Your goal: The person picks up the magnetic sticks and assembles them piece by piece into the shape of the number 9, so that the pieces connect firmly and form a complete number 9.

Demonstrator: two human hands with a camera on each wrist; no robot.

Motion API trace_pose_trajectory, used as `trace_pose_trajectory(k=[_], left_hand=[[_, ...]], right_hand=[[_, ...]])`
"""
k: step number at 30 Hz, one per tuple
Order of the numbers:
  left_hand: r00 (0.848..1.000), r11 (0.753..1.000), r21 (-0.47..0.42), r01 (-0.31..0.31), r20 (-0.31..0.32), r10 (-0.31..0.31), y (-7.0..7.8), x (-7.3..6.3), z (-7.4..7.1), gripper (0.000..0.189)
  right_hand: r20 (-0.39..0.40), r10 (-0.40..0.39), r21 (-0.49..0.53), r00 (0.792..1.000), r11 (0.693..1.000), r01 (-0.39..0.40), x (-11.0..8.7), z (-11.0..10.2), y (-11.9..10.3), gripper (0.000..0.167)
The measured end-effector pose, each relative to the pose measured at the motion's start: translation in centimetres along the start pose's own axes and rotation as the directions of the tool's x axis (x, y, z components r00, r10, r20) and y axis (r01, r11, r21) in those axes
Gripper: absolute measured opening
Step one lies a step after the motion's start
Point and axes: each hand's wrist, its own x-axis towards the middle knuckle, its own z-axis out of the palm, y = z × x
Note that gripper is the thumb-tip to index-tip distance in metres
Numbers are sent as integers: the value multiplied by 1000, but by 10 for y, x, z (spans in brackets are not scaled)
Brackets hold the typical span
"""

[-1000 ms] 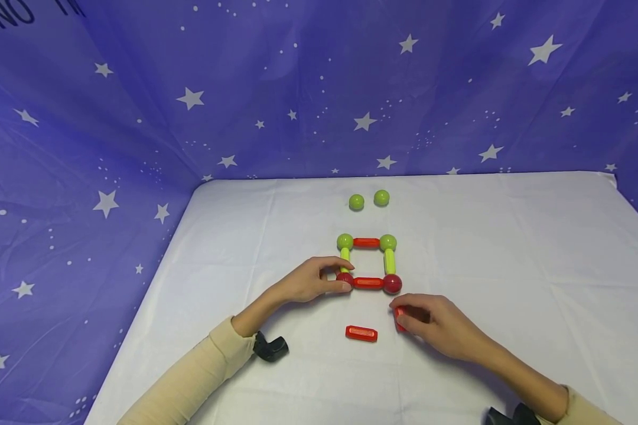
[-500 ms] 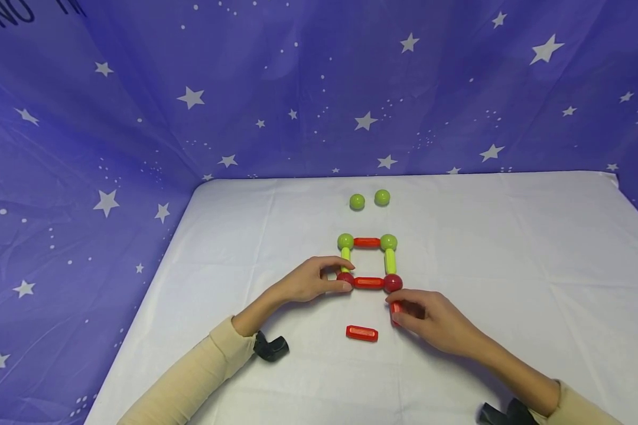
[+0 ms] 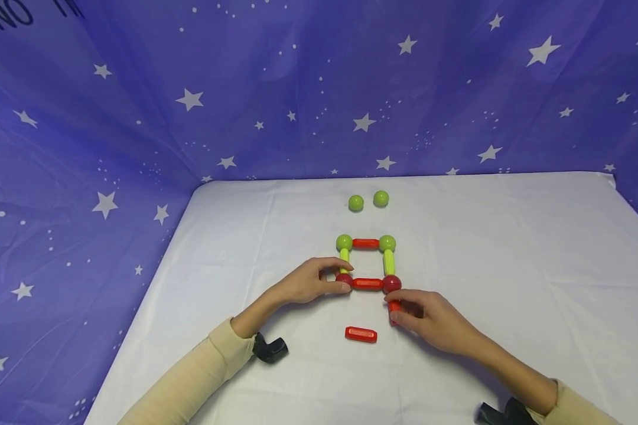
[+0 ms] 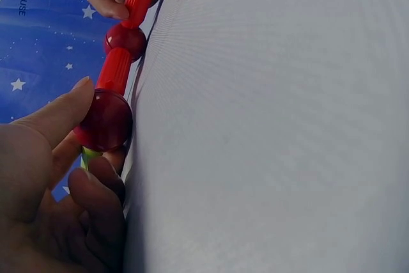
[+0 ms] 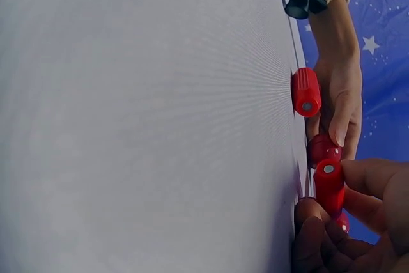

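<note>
A small square of rods and balls lies on the white cloth. Green balls (image 3: 387, 242) form its far corners and red balls (image 3: 391, 284) its near ones. My left hand (image 3: 311, 281) holds the near-left red ball (image 4: 105, 119) between thumb and fingers. A red rod (image 5: 329, 187) with a metal disc in its end is pinched in my right hand (image 3: 438, 321). This rod points away from me, its far end at the near-right red ball; in the left wrist view the two appear to touch. Some of the rod is hidden behind my right fingers.
A loose red rod (image 3: 361, 334) lies nearer me, between the hands. Two loose green balls (image 3: 356, 203) sit beyond the square. The white-covered table (image 3: 510, 248) meets a purple star-patterned cloth (image 3: 319, 88) at the back and left. Black straps circle both wrists.
My right hand has carried the red rod slightly forward and left, up to the near-right red ball. My left hand has stayed on its ball.
</note>
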Motion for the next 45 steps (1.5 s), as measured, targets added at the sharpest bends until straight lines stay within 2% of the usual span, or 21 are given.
trace_pose_trajectory(k=[38, 45], left_hand=[[1000, 1000, -9, -6, 3, 6, -1, 0, 0, 41], [1000, 1000, -9, -7, 4, 7, -1, 0, 1, 41]], right_hand=[[11, -12, 4, 1000, 1000, 12, -1, 1, 1, 31], [-3, -50, -8, 999, 999, 50, -4, -5, 3, 32]])
